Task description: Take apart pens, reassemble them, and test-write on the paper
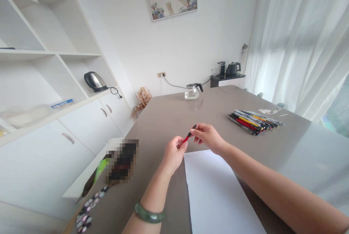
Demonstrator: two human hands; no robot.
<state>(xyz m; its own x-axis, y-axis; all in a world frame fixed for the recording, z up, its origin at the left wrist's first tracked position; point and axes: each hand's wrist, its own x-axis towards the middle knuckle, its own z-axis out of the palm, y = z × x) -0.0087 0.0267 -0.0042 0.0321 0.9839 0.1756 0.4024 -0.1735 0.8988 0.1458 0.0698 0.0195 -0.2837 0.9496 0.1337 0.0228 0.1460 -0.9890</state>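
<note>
A white-walled room with sheer curtains holds a smooth grey-brown counter [169,117] with a faint sheen, and a flat white sheet of paper [215,194] lies on it, its near end toward the person. Above the far edge of that paper, both hands meet around one thin red pen [188,135] with a black tip. The left hand [173,154] is curled nearly into a fist just left of the paper's far corner, its grip closed on the red lower end of the pen between thumb and fingers. The right hand [208,136] sits just beyond the paper's far edge, its fingertips pinched shut on the black upper end, the other fingers loosely bent. The pen slants up and to the right between the two grips, lifted clear of the paper, and only a short stretch of it shows between them. A glossy green bangle [149,214] rings the left wrist.

Well to the right of the paper and farther back, a bundle of slim pens [253,119] in red, yellow, black and grey lies side by side on the counter. Far beyond the paper stands a clear glass pot [192,91] with a black handle. To the left of the paper, at the counter's edge, lies a string of rounded pink and dark beads [87,208].
</note>
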